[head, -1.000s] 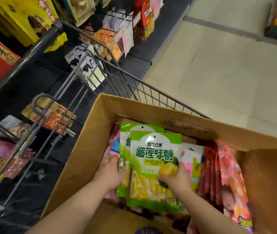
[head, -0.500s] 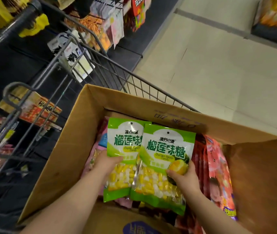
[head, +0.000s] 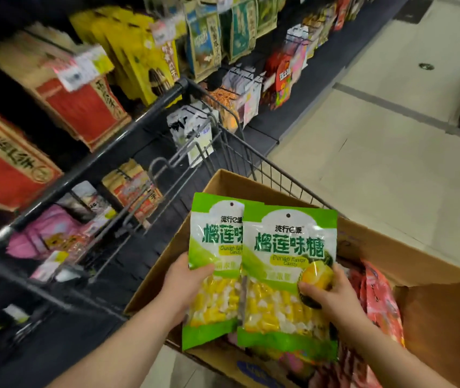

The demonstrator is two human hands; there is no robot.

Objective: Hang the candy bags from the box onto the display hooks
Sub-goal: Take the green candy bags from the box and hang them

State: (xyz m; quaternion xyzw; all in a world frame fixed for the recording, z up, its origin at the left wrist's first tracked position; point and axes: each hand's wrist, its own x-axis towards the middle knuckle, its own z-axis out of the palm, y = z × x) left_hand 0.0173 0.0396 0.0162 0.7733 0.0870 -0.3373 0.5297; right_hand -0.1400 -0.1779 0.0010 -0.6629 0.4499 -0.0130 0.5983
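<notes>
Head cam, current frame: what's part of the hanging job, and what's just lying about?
Job:
left hand gripping left green candy bag
right hand gripping right green candy bag
cardboard box, red bags inside it
hanging display, hooks blurred

Lying about:
shopping cart
red shelf boxes
yellow packs

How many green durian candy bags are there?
2: left bag in the left hand, right bag overlapping it in the right hand. The box may hide more.
</notes>
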